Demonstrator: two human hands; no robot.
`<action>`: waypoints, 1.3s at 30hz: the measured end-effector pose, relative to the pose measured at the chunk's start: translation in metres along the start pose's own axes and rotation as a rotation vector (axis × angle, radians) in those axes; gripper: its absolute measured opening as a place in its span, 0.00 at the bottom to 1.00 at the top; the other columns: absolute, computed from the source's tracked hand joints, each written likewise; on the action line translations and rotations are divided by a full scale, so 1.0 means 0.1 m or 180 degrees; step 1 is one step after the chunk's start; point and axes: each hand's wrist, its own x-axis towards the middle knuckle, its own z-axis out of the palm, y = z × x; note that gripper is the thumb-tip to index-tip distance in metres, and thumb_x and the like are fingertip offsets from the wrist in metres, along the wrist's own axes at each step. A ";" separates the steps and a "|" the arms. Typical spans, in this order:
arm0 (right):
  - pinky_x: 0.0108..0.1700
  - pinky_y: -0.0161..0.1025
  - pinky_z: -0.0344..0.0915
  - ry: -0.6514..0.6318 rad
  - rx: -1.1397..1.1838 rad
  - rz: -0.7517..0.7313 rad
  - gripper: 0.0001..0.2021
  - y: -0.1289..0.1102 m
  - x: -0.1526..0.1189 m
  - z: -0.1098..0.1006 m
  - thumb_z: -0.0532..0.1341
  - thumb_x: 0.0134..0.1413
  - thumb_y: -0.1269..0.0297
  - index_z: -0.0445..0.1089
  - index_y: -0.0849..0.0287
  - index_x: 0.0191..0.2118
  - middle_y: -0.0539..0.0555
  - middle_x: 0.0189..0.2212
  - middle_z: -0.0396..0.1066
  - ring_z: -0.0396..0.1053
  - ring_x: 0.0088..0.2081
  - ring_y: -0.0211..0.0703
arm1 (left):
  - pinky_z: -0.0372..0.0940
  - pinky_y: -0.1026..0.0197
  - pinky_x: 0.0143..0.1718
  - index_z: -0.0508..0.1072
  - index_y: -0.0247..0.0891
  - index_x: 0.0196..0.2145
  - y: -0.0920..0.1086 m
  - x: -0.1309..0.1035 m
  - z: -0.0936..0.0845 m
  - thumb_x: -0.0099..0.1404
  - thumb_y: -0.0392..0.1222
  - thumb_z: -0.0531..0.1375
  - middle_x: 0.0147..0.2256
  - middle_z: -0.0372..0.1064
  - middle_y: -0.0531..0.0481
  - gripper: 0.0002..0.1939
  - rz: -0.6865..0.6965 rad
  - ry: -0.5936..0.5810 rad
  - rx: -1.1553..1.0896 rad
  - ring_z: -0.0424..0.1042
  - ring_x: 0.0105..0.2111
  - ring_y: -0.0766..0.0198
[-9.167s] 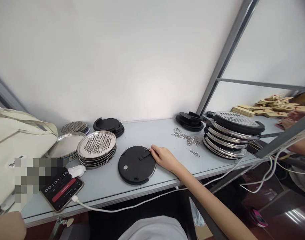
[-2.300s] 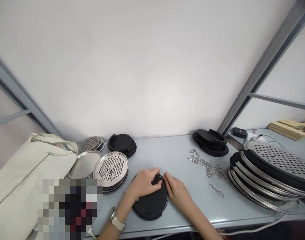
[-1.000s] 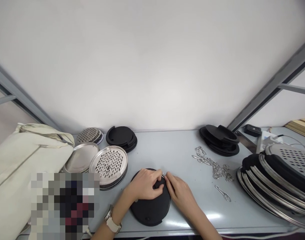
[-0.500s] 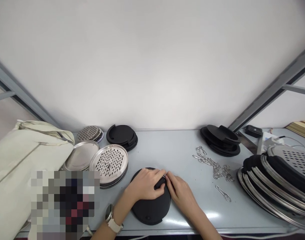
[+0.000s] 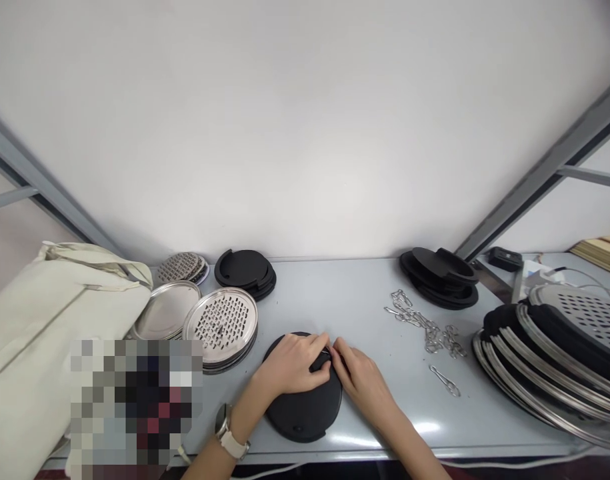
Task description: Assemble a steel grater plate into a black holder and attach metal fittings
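Note:
A round black disc [image 5: 305, 413] lies near the table's front edge, in the middle. My left hand [image 5: 297, 363] rests over its upper part, the fingers bent round a raised black piece [image 5: 319, 361] near the rim. My right hand [image 5: 357, 373] is pinched at the same upper right rim, its fingertips close to the left ones, on a small metal piece mostly hidden by the fingers. To the right lie a pile of wire clips [image 5: 425, 327] and one separate clip [image 5: 445, 381].
Stacked perforated metal discs [image 5: 222, 327] and plain metal discs [image 5: 167, 310] stand left, beside a pale bag [image 5: 49, 333]. Black discs are stacked at back left [image 5: 245, 270] and back right [image 5: 439, 277]. A large stack of metal and black discs [image 5: 549, 367] fills the right side.
The view has shifted slightly. Both hands remain at the disc's upper right rim, with only small finger movements.

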 end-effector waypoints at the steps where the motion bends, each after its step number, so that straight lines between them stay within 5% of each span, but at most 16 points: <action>1: 0.28 0.35 0.57 -0.0001 0.0012 -0.0021 0.09 -0.01 0.00 -0.01 0.44 0.64 0.63 0.57 0.56 0.34 0.49 0.24 0.66 0.64 0.26 0.40 | 0.55 0.61 0.27 0.61 0.39 0.37 0.00 0.00 0.00 0.62 0.41 0.51 0.29 0.67 0.52 0.06 0.0002 0.0002 0.0001 0.69 0.29 0.60; 39: 0.28 0.35 0.56 0.0067 -0.0088 -0.0173 0.11 0.02 -0.02 0.01 0.45 0.63 0.65 0.61 0.58 0.32 0.50 0.23 0.65 0.63 0.25 0.39 | 0.59 0.61 0.32 0.62 0.39 0.43 -0.01 0.02 0.03 0.62 0.41 0.52 0.32 0.69 0.51 0.11 -0.0062 -0.0052 -0.0185 0.70 0.32 0.59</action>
